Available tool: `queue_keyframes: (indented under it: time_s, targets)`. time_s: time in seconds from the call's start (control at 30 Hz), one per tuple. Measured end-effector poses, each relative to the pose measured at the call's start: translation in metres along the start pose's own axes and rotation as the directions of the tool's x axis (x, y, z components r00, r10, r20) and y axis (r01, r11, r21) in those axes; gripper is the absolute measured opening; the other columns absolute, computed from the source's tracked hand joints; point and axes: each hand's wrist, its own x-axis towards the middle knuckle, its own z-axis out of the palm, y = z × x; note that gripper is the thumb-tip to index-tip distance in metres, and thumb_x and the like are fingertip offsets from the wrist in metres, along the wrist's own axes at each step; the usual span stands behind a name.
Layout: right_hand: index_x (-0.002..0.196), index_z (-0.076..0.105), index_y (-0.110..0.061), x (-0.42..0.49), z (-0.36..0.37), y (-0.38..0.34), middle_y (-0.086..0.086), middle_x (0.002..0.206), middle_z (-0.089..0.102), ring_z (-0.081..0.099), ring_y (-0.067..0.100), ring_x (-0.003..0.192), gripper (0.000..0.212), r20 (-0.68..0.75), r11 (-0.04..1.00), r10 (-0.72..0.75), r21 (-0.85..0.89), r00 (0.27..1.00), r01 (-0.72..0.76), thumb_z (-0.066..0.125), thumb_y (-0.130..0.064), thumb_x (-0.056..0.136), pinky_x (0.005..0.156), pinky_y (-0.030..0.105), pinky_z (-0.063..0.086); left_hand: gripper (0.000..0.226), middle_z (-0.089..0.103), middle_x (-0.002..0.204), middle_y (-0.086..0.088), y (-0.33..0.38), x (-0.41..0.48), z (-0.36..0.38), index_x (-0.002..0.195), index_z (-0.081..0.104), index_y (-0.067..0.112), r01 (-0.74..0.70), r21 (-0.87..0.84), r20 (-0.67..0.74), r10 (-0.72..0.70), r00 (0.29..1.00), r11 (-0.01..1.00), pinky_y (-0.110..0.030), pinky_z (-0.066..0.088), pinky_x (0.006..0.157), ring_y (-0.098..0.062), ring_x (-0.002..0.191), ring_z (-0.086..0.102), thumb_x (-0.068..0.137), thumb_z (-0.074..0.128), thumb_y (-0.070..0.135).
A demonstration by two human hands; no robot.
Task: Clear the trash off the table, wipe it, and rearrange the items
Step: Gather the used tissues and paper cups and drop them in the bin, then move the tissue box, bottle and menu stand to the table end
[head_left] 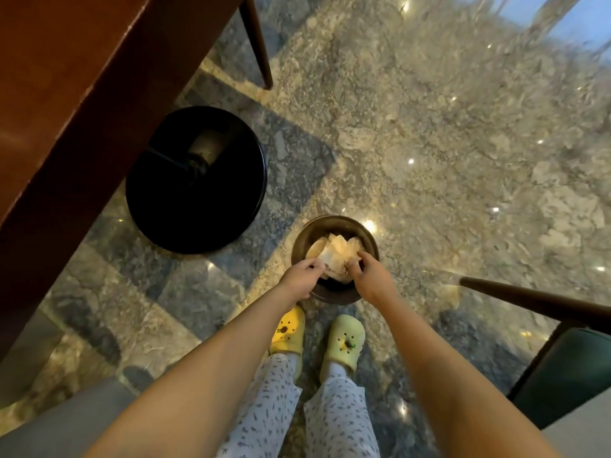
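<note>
A small round brown trash bin [334,223] stands on the marble floor just ahead of my feet. Crumpled white paper and plastic trash [334,251] fills its mouth. My left hand [299,279] reaches down to the bin's near left rim, fingers pinched on the trash. At the near right rim, my right hand [372,274] also has its fingers closed on the trash. The brown wooden table [66,94] runs along the left side of the view; its top is hidden from here.
The table's black round base [198,180] sits on the floor left of the bin. A table leg [259,44] stands at the top centre. A dark chair [562,342] with a wooden arm is at the right. Polished marble floor [463,143] spreads ahead.
</note>
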Motion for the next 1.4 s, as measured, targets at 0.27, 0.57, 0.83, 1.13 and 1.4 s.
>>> queue_keyframes:
  time_s: [0.27, 0.57, 0.83, 1.13, 1.4]
  targets:
    - [0.137, 0.041, -0.011, -0.038, -0.053, -0.036, 0.013, 0.125, 0.059, 0.057, 0.028, 0.112, 0.056, 0.222, 0.919, 0.024, -0.388, 0.975, 0.066, 0.044, -0.047, 0.094, 0.096, 0.038, 0.046, 0.052, 0.043, 0.145, -0.009, 0.037, -0.042, -0.017, 0.140, 0.039, 0.014, -0.116, 0.549, 0.049, 0.106, 0.993, 0.828, -0.033, 0.039, 0.106, -0.025, 0.130, 0.044, 0.094, 0.047, 0.036]
    - [0.145, 0.032, -0.011, -0.128, -0.171, -0.125, 0.012, 0.152, 0.034, 0.034, 0.029, 0.138, 0.064, 0.276, 0.819, 0.018, -0.555, 0.961, 0.144, 0.043, -0.049, 0.095, 0.111, 0.039, 0.029, 0.049, 0.043, 0.144, -0.012, 0.150, -0.153, -0.046, 0.137, 0.042, 0.008, -0.295, 0.883, 0.260, 0.144, 0.955, 0.365, -0.035, 0.037, 0.101, -0.029, 0.128, 0.044, 0.098, 0.037, 0.037]
    - [0.146, 0.031, -0.009, -0.225, -0.274, -0.220, 0.011, 0.154, 0.028, 0.029, 0.029, 0.141, 0.064, 0.192, 0.697, -0.057, -0.695, 0.980, 0.177, 0.037, -0.049, 0.097, 0.112, 0.041, 0.026, 0.050, 0.046, 0.142, -0.012, 0.250, -0.263, -0.081, 0.136, 0.044, 0.008, -0.345, 0.933, 0.310, 0.251, 0.917, 0.107, -0.038, 0.038, 0.104, -0.029, 0.127, 0.046, 0.097, 0.039, 0.038]
    - [0.147, 0.028, -0.012, -0.320, -0.340, -0.305, 0.007, 0.152, 0.035, 0.047, 0.027, 0.129, 0.082, 0.107, 0.695, -0.052, -0.710, 0.993, 0.113, 0.050, -0.062, 0.085, 0.097, 0.041, 0.043, 0.053, 0.040, 0.147, -0.006, 0.317, -0.377, -0.128, 0.139, 0.042, 0.015, -0.328, 0.945, 0.302, 0.358, 0.884, 0.012, -0.039, 0.037, 0.108, -0.026, 0.131, 0.042, 0.095, 0.041, 0.044]
    - [0.147, 0.029, -0.016, -0.406, -0.369, -0.371, 0.006, 0.153, 0.032, 0.040, 0.029, 0.135, 0.071, 0.067, 0.677, -0.195, -0.713, 0.978, 0.184, 0.046, -0.056, 0.090, 0.098, 0.039, 0.039, 0.050, 0.044, 0.144, -0.009, 0.348, -0.463, -0.182, 0.137, 0.043, 0.011, -0.280, 0.957, 0.193, 0.564, 0.803, 0.071, -0.037, 0.035, 0.104, -0.028, 0.129, 0.044, 0.096, 0.042, 0.038]
